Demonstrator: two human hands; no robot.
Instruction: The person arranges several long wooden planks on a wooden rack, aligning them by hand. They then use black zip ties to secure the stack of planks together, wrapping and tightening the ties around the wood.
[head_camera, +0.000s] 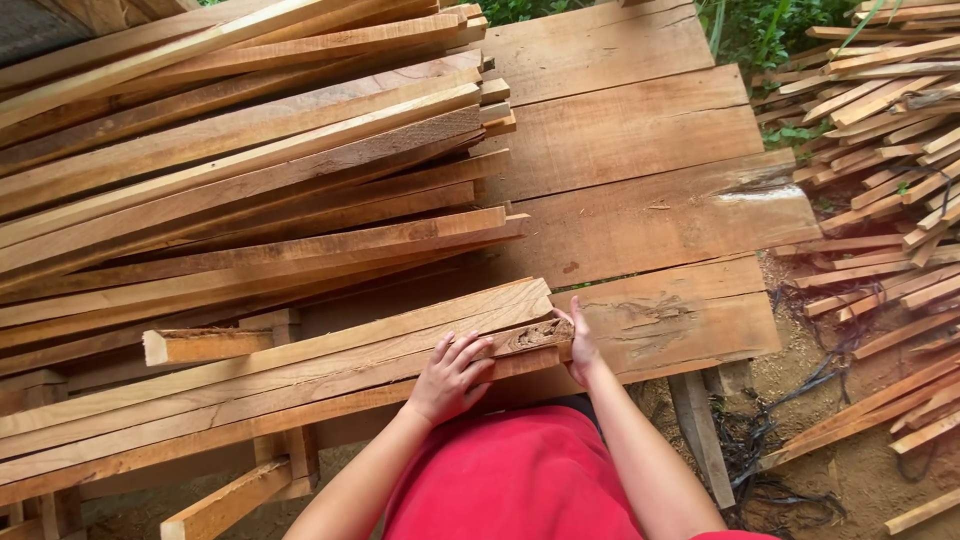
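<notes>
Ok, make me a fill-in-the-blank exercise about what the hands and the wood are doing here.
1. The left hand lies flat on top of a bundle of wooden ____.
2. The right hand presses against the bundle's ____.
3. The bundle rests on a table made of ____.
4. The person's shirt is ____.

Missing words: slats; end; planks; red

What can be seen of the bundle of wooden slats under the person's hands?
The bundle of wooden slats is several long, pale, rough-sawn strips lying side by side, slanting up from lower left to right on the plank workbench. Their right ends are roughly aligned; one end looks splintered. The left hand lies flat on top, and the right hand presses against the ends.
</notes>
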